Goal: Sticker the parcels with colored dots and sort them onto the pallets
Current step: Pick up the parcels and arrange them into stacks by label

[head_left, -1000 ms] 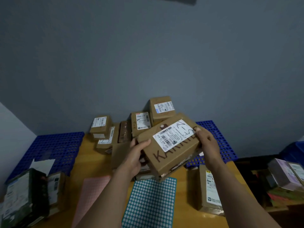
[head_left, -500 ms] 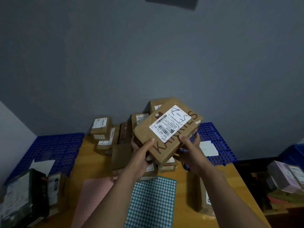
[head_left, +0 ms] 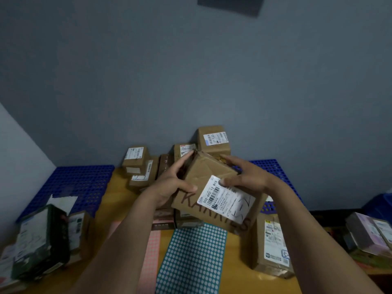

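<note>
Two hands are curled round the lettered parcel point(head_left: 203, 177), left hand point(head_left: 169, 185) at its side, right hand point(head_left: 246, 177) on top, above the far end of the teal dot sheet point(head_left: 191, 259). The label point(head_left: 227, 202) should be kept upward for dotting. Beyond the teal dot sheet, stacked parcels point(head_left: 135, 160) are crowded between blue pallets point(head_left: 80, 183).

A small parcel-sorting room. Brown cardboard parcels point(head_left: 213, 141) with printed shipping labels are piled on a wooden table point(head_left: 118, 194) against a bare grey-blue wall point(head_left: 191, 71). A blue grid pallet point(head_left: 74, 183) lies at the table's left, another pallet point(head_left: 273, 166) at its right. A teal dot sheet point(head_left: 191, 262) and a pink dot sheet point(head_left: 149, 257) of round stickers lie on the near edge
</note>
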